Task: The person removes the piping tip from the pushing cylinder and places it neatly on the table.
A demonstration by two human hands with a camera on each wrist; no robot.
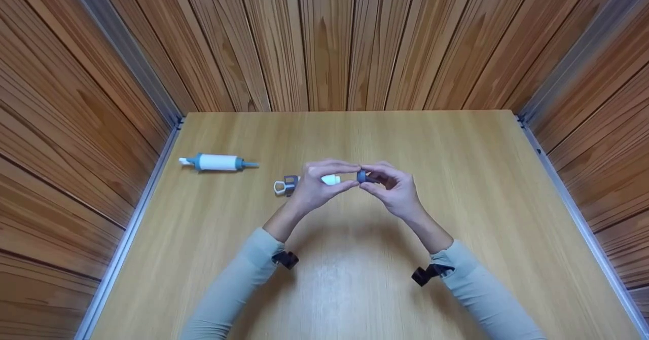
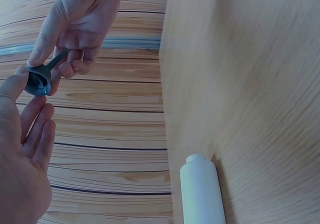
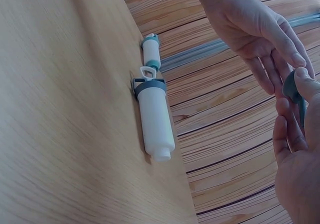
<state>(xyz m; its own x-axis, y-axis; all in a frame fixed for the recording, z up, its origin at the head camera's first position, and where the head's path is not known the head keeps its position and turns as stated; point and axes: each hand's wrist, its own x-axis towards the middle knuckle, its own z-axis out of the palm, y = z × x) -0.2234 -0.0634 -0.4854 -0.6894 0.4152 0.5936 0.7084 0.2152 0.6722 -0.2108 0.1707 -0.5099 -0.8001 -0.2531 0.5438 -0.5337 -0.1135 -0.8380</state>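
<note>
A dark blue-grey nozzle cap (image 1: 361, 176) with a thin spout is held between both hands above the table. My right hand (image 1: 398, 188) pinches it by thumb and fingers, its spout pointing toward the right palm. At the cap's rim are the thumb and fingertips of my left hand (image 1: 317, 185), pinching from the other side; the open end of the cap (image 2: 38, 81) shows in the left wrist view. Behind the left hand lies a white cylinder (image 3: 156, 119) with a narrow bare neck, a dark collar and a white loop handle; the hand partly hides it in the head view.
A similar white cylinder (image 1: 218, 162) with blue-grey ends and a thin spout lies at the table's left. Wood-panelled walls (image 1: 324, 41) and metal rails (image 1: 127, 228) edge the wooden table (image 1: 355, 289). Each wrist carries a small black camera.
</note>
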